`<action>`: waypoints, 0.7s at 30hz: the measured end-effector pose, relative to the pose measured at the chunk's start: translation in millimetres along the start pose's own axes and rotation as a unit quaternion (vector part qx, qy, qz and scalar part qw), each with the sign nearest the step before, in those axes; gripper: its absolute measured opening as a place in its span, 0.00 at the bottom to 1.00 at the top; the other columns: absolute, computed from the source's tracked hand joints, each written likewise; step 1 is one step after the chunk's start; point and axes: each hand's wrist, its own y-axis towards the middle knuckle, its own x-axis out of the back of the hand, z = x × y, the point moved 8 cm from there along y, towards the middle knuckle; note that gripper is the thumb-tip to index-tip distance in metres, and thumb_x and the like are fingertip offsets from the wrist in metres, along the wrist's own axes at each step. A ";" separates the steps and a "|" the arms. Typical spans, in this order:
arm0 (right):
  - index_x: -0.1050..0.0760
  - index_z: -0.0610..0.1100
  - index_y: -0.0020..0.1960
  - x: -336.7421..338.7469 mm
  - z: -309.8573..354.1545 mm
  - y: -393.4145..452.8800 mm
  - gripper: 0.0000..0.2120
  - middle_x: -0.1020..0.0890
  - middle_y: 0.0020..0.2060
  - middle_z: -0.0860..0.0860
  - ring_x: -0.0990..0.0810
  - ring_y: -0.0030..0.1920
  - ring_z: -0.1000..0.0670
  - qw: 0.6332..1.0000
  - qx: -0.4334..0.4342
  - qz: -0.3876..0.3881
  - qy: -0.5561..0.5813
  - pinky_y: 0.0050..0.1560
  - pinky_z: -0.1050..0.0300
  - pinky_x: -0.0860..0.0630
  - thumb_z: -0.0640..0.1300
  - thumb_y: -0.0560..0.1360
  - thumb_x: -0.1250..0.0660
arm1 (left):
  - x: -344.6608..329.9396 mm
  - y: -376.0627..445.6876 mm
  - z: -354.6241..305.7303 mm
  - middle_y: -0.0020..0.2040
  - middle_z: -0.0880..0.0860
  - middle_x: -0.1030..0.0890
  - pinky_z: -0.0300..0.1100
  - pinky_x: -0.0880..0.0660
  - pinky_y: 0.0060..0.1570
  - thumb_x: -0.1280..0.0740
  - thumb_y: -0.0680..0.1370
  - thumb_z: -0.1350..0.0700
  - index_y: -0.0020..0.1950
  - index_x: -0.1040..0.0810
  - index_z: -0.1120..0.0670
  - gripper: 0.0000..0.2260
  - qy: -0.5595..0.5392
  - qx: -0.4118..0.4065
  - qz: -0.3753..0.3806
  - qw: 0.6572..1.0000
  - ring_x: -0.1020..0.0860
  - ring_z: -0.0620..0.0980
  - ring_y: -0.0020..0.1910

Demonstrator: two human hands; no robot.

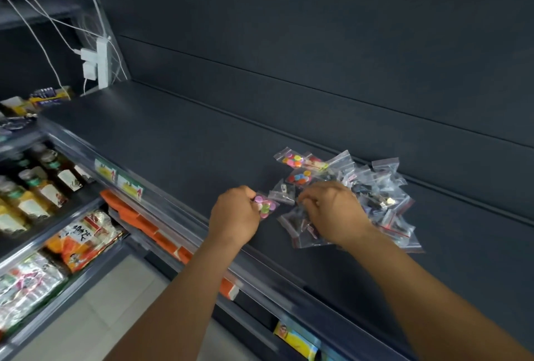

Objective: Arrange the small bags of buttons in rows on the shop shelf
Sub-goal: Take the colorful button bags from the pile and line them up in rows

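Observation:
A heap of small clear zip bags of buttons lies on the dark shelf, right of centre. Two bags of bright coloured buttons sit at the heap's far left. My left hand pinches a bag of pastel buttons at its left edge, just left of the heap. My right hand rests over the front of the heap with fingers curled down onto a bag of dark buttons. Whether it grips that bag is hidden.
The shelf's front rail carries price tags. Below to the left are bottles and snack packets. A white power strip with cables hangs at the back left. The shelf's back panel rises behind the heap.

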 end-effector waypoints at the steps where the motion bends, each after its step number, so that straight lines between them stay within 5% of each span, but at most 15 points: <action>1: 0.20 0.45 0.52 1.8 -0.3 5.0 0.11 0.18 0.51 0.48 0.25 0.55 0.46 1.000 -0.012 -0.015 0.002 0.62 0.54 0.31 0.42 0.77 0.40 | 2.9 4.5 3.9 0.47 0.51 0.17 0.42 0.24 0.44 0.36 0.77 0.59 0.51 0.20 0.53 0.07 -0.023 0.006 -0.006 1.000 0.21 0.49 0.43; 6: 0.30 0.51 0.67 -18.6 -0.6 33.1 0.18 0.28 0.67 0.53 0.32 0.67 0.47 0.995 -0.037 0.080 -0.056 0.70 0.51 0.37 0.44 0.79 0.45 | 6.1 29.1 9.9 0.46 0.49 0.18 0.40 0.24 0.43 0.35 0.78 0.60 0.53 0.20 0.54 0.07 -0.160 0.026 -0.013 0.987 0.20 0.48 0.44; 9: 0.25 0.52 0.62 -29.5 10.7 36.9 0.16 0.22 0.60 0.53 0.24 0.59 0.48 0.994 0.004 0.113 -0.016 0.61 0.55 0.29 0.42 0.78 0.43 | 2.5 42.2 9.6 0.44 0.49 0.19 0.28 0.29 0.33 0.36 0.78 0.60 0.56 0.20 0.54 0.09 -0.206 0.024 -0.004 0.978 0.21 0.41 0.38; 12: 0.22 0.49 0.55 -19.0 -2.9 47.5 0.12 0.19 0.52 0.49 0.23 0.52 0.47 0.995 -0.082 0.037 0.035 0.48 0.59 0.29 0.42 0.78 0.42 | -3.9 53.8 9.3 0.39 0.46 0.21 0.26 0.32 0.27 0.38 0.78 0.62 0.57 0.20 0.55 0.11 -0.204 0.017 0.022 0.979 0.23 0.37 0.31; 16: 0.25 0.47 0.58 -23.3 -21.9 57.2 0.13 0.20 0.51 0.47 0.28 0.58 0.45 0.982 -0.179 0.051 -0.024 0.55 0.54 0.30 0.51 0.76 0.37 | -15.6 63.5 9.8 0.51 0.49 0.20 0.26 0.30 0.33 0.36 0.78 0.61 0.62 0.23 0.55 0.13 -0.150 0.010 0.067 0.986 0.20 0.46 0.44; 21: 0.26 0.45 0.56 -32.4 -22.4 67.0 0.16 0.20 0.49 0.46 0.25 0.56 0.44 0.963 -0.253 0.088 0.009 0.55 0.51 0.25 0.50 0.71 0.31 | -21.1 72.0 -3.5 0.58 0.54 0.20 0.43 0.25 0.55 0.29 0.74 0.53 0.67 0.29 0.57 0.24 -0.059 -0.024 0.099 0.993 0.21 0.52 0.55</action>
